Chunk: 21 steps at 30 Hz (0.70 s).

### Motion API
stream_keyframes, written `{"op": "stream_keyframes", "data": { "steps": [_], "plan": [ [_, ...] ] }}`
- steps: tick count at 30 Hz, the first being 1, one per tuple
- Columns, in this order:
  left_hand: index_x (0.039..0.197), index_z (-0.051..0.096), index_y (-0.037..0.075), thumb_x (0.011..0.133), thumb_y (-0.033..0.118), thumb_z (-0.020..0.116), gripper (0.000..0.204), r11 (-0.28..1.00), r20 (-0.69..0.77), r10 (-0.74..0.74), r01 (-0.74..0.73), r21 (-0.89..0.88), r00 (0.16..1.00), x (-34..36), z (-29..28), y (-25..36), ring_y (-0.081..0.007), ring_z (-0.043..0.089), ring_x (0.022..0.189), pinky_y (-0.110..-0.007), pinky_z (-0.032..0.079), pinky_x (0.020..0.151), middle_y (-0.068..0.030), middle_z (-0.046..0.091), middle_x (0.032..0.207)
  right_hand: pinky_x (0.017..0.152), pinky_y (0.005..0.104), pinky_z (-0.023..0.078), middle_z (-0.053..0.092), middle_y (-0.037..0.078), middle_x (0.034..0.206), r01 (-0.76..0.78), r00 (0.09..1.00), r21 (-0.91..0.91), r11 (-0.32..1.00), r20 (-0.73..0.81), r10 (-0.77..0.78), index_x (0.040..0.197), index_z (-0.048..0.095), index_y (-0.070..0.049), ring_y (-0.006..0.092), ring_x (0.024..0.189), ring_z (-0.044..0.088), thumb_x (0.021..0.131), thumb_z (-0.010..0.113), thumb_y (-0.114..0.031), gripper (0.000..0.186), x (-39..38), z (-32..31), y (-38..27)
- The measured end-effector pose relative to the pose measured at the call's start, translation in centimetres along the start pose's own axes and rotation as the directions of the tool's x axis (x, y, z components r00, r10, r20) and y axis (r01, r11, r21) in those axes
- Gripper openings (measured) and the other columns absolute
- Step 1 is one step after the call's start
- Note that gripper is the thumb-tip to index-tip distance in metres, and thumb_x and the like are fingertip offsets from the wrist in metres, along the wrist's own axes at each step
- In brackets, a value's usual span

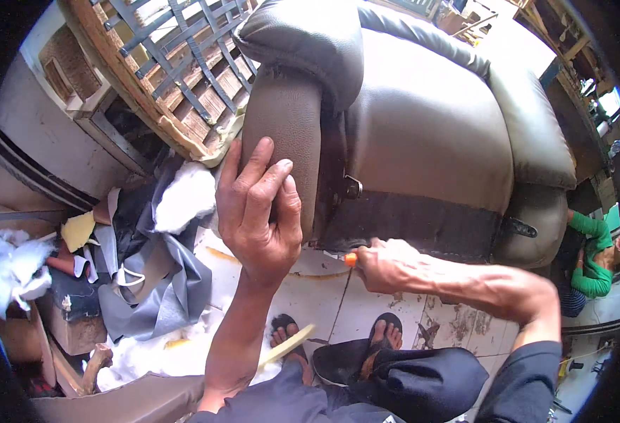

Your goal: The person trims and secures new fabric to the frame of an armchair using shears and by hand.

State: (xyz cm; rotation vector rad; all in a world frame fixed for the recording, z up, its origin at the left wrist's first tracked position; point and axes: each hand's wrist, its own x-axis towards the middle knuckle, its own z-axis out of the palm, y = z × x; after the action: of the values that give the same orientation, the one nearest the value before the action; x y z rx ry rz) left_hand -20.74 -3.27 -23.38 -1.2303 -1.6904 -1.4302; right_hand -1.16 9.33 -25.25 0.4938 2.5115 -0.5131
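Note:
A brown leather-look sofa seat [422,120] stands before me, with a padded armrest [285,106] on its left and a dark fabric strip [415,218] along its lower front. My left hand [259,204] lies against the front of that armrest, fingers stretched and a little apart, holding nothing. Low at the seat's front left corner, my right hand [384,266] is closed round a tool with an orange handle [351,259]. Its tip points left toward the armrest's bottom edge; I cannot make out the kind of tool. A metal bracket [353,187] sticks out between armrest and seat.
At the upper left leans a wooden frame with woven webbing [183,56]. Grey upholstery scraps [162,289] and white stuffing [186,197] are heaped on the left. A person in a green sleeve [592,282] is at the far right. White tiles [324,296] cover the floor.

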Motion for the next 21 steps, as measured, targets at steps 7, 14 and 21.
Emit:
{"op": "stream_keyframes", "data": {
  "steps": [7, 14, 21],
  "plan": [
    [0.111, 0.07, 0.004, 0.093, 0.002, 0.068, 0.018, 1.0, 0.014, -0.024, 0.024, -0.016, 1.0, -0.6, 0.2, 0.2, -0.0421, 0.057, 0.127, -0.052, 0.045, 0.112, -0.0166, 0.068, 0.127, 0.057, 0.0471, 0.061, 0.061, 0.028, 0.096, 0.224, 0.959, -0.418, 0.881, -0.067, -0.275, 0.111, 0.06, 0.011, 0.0371, 0.072, 0.071, 0.093, 0.057, -0.015, 0.032, 0.4, 1.6, 2.7],
    [0.11, 0.07, 0.004, 0.093, 0.002, 0.069, 0.017, 0.999, -0.013, -0.038, 0.038, -0.007, 0.999, -0.3, 0.8, 0.2, -0.0397, 0.06, 0.124, -0.052, 0.045, 0.112, -0.0154, 0.069, 0.126, 0.06, 0.0454, 0.061, 0.06, 0.023, 0.094, 0.21, 0.917, -0.507, 0.836, -0.194, -0.349, 0.106, 0.063, 0.006, 0.0363, 0.076, 0.069, 0.094, 0.058, -0.019, 0.028, -0.1, 1.6, 2.6],
    [0.112, 0.069, 0.004, 0.094, 0.004, 0.067, 0.018, 1.0, 0.007, -0.032, 0.032, -0.001, 0.999, -0.7, 0.2, 0.2, -0.0424, 0.057, 0.128, -0.051, 0.045, 0.11, -0.0159, 0.068, 0.129, 0.055, 0.0368, 0.057, 0.057, 0.01, 0.1, 0.487, 0.722, -0.663, 0.569, -0.061, -0.69, 0.111, 0.066, -0.011, 0.0258, 0.074, 0.065, 0.086, 0.067, -0.025, 0.029, 3.2, -2.1, 7.6]
  ]
}}
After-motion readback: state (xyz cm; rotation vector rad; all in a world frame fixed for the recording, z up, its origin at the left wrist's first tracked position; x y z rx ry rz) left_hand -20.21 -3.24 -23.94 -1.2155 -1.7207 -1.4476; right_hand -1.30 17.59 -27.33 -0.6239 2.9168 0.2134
